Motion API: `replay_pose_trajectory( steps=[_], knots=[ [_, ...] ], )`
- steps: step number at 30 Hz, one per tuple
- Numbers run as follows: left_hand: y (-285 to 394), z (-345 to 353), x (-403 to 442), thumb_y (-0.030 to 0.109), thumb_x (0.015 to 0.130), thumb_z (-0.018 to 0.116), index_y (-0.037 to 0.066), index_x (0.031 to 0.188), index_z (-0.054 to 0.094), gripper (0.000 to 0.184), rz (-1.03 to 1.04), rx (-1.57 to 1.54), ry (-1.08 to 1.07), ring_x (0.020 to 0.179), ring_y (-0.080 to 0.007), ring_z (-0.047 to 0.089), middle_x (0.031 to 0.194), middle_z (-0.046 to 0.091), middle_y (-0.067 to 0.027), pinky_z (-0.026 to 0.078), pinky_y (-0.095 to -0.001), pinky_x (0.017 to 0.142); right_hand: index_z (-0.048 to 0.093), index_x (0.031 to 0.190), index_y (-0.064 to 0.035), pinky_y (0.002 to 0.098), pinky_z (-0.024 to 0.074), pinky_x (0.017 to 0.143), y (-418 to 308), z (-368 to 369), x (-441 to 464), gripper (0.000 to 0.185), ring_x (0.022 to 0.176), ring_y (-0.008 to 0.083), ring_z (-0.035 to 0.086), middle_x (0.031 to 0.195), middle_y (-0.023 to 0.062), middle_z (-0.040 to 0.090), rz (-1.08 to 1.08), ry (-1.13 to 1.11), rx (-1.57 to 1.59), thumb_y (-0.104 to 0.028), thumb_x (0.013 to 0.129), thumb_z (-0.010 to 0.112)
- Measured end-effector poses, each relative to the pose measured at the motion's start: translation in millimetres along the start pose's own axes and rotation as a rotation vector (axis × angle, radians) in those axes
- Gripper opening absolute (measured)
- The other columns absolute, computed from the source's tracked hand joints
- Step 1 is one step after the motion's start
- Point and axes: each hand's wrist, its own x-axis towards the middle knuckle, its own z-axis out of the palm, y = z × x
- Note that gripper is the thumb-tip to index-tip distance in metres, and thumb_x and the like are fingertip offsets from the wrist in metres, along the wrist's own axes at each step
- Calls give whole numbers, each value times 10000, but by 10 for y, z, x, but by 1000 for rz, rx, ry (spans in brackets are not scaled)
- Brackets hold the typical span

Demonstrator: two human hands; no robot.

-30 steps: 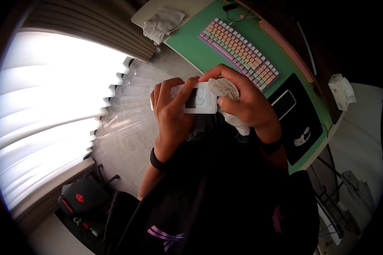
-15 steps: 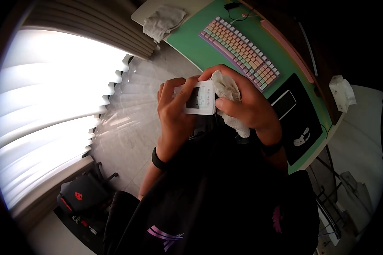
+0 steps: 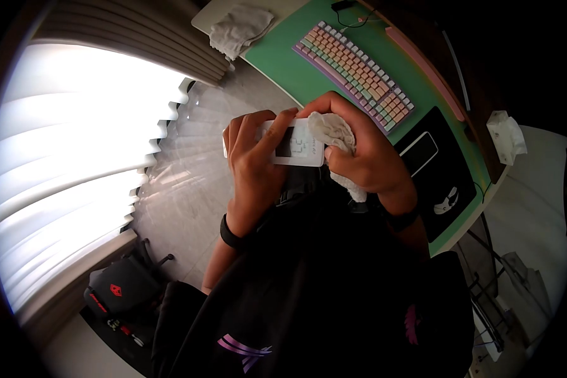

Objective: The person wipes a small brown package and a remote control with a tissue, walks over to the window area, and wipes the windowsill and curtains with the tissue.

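Note:
Between both hands, in the head view, is a small white device with a digital display (image 3: 303,151), its grey screen showing dark digits. My left hand (image 3: 250,157) is closed around its left side, fingers over the top part of its face, covering some of the screen. My right hand (image 3: 374,160) grips a bunched off-white cloth (image 3: 331,130), pressed against the device's right end. The cloth's lower end hangs below my right thumb.
A pastel keyboard (image 3: 356,72) lies on the green desk mat (image 3: 283,60). Beyond my right hand are a white phone (image 3: 420,154) and a mouse (image 3: 447,202) on a black pad. Another cloth (image 3: 240,30) lies at the desk corner; a tissue pack (image 3: 506,137) stands right. A dark bag (image 3: 124,283) sits lower left.
The device has tilted slightly and more of its left end shows past my left fingers. The cloth has shifted left onto the device's upper right corner.

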Motion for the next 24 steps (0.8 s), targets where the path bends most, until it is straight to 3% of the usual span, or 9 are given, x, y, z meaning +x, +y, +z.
replay_pose_trajectory(
  steps=[4, 7, 13, 22, 24],
  knots=[
    [4, 56, -48, -17, 704, 687, 27, 1118, 618, 422, -141, -354, -49, 835, -190, 584, 963, 610, -88, 463, -282, 696, 502, 1098, -16, 263, 436, 699, -77, -20, 26, 421, 799, 108, 502, 926, 45, 526, 36, -21, -25, -55, 681, 541],
    [34, 32, -27, -20, 736, 668, 2, 1130, 599, 401, -197, -435, -113, 809, -149, 584, 949, 606, -77, 457, -248, 682, 533, 1040, -3, 270, 477, 615, -50, 18, 35, 393, 712, 146, 583, 819, 71, 580, -51, 41, 100, -188, 737, 700],
    [36, -29, 37, -47, 729, 638, -19, 1136, 590, 411, -169, -586, -170, 817, -130, 576, 924, 606, -63, 451, -238, 696, 525, 1050, 0, 255, 472, 611, -25, 43, 33, 405, 713, 124, 582, 807, 59, 583, -195, 62, 119, -177, 743, 722],
    [48, -21, 37, -6, 700, 662, -18, 1150, 586, 456, -164, -646, -199, 834, -138, 586, 954, 615, -71, 456, -251, 730, 512, 1045, -4, 233, 434, 586, -73, 75, -27, 373, 689, 87, 539, 794, 32, 554, -78, 31, 333, -156, 770, 714],
    [51, -35, 37, 4, 714, 687, 10, 1129, 610, 422, -175, -650, -205, 838, -192, 612, 973, 629, -109, 474, -271, 710, 512, 1045, -6, 234, 434, 589, -79, 85, -32, 372, 691, 89, 540, 793, 34, 556, -91, 38, 322, -151, 769, 715]
  ],
)
